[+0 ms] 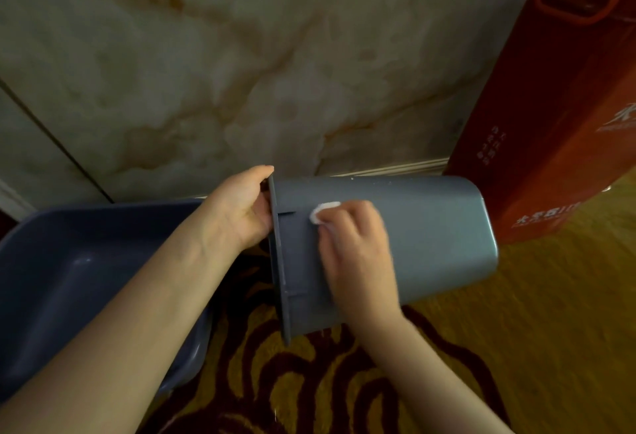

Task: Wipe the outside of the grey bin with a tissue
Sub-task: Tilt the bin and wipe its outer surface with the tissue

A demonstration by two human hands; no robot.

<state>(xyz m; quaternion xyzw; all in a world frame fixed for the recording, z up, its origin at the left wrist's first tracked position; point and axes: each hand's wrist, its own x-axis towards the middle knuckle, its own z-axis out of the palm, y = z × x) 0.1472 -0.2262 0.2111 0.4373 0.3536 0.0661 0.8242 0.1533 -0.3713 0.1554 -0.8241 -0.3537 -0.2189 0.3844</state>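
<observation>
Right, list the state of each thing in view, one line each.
Grey plastic bin: tipped on its side, held off the floor, rim to the left.
White tissue: wadded, pressed on the bin's outer wall near the rim.
Left hand: grip closed on the bin's rim.
Right hand: closed on the tissue.
Blue-grey plastic tub: upright, open.
Red cardboard box: standing, closed, leaning.

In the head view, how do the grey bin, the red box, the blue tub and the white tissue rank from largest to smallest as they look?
1. grey bin and blue tub: alike; the tub is cut off and part hidden, so no ranking.
2. red box: cut off by the frame, farther away, so unsure.
3. tissue: clearly smallest, mostly hidden under the right hand.
</observation>
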